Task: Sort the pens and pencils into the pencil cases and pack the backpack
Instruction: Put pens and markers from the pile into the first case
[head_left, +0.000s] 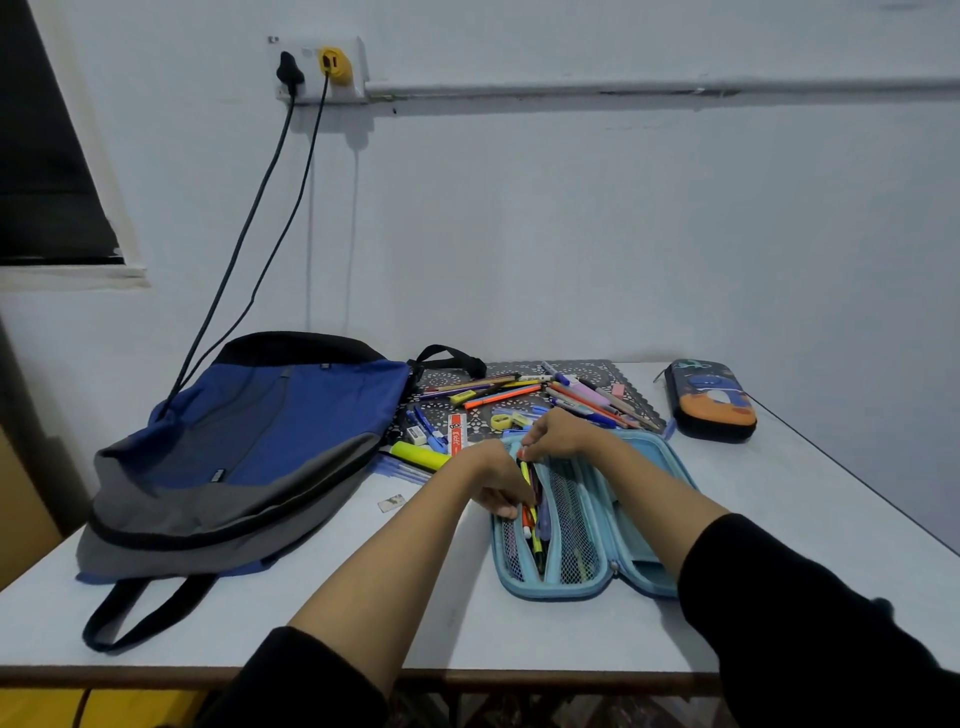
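Centre frame: the right hand (558, 434) pinches the top of a pen bundle (534, 540), fingers closed; the left hand (496, 491) grips it lower, inside the open blue pencil case (592, 582) on the worktop (311, 587). Keeping the pens parallel should slide them cleanly beside the mesh (571, 525).

My left hand (497, 491) grips the pens (531, 512) in the open blue case (550, 590); my right hand (560, 434) pinches their far ends. Backpack (260, 441) lies left, loose pens (501, 396) behind, dark case (711, 400) far right.
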